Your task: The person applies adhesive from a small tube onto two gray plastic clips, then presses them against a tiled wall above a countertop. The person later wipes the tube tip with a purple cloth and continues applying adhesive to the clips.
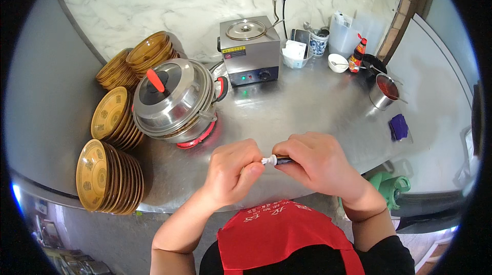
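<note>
In front of me, above the steel worktop point(303, 102), both hands meet at one small object. My right hand point(315, 161) is closed around a dark cylindrical piece point(283, 159), most of which the fingers hide. From it a white plastic end point(271, 159), shaped like a nozzle or stopper, points left. My left hand point(236, 173) is curled into a fist, its thumb and forefinger pinching the tip of that white end. What else the left fist may hold is hidden.
Stacks of brown bowls point(109, 177) line the left, beside a lidded steel steamer pot point(173, 100). A steel food warmer point(250, 54) stands by the wall. Right are a sauce bottle point(357, 55), white bowl point(338, 63), red-filled pot point(385, 89) and purple cloth point(399, 127).
</note>
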Demonstrator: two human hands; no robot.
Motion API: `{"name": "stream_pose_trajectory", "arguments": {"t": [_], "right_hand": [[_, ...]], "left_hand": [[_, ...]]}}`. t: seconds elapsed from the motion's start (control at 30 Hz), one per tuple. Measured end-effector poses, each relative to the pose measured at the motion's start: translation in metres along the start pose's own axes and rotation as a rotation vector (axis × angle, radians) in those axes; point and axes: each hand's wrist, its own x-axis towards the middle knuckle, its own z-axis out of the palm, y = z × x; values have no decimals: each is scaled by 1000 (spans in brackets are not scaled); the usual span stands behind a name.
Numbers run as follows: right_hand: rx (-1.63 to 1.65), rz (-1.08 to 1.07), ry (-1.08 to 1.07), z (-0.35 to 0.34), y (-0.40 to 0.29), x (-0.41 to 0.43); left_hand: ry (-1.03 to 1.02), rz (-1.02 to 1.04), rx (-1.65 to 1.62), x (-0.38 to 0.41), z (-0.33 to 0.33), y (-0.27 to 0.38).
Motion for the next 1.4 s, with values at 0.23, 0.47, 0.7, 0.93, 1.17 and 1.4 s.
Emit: {"name": "stream_pose_trajectory", "arguments": {"t": [0.23,0.47,0.7,0.93,1.17,1.4], "right_hand": [[-125,-32,34,11,4,1],[-80,-39,75,22,9,0],[-64,-47,103,26,10,0],[-74,-50,96,27,9,1],[25,2,86,29,10,1],[1304,389,-101,31,8,7]], "left_hand": [[30,-192,113,4,7,9],[80,-369,-167,-1,14,3],[114,-467,-436,-6,19,-1],[151,-532,-719,-3,22,2],[159,-534,-848,-3,23,0],[312,-277,-423,0,23,7]]}}
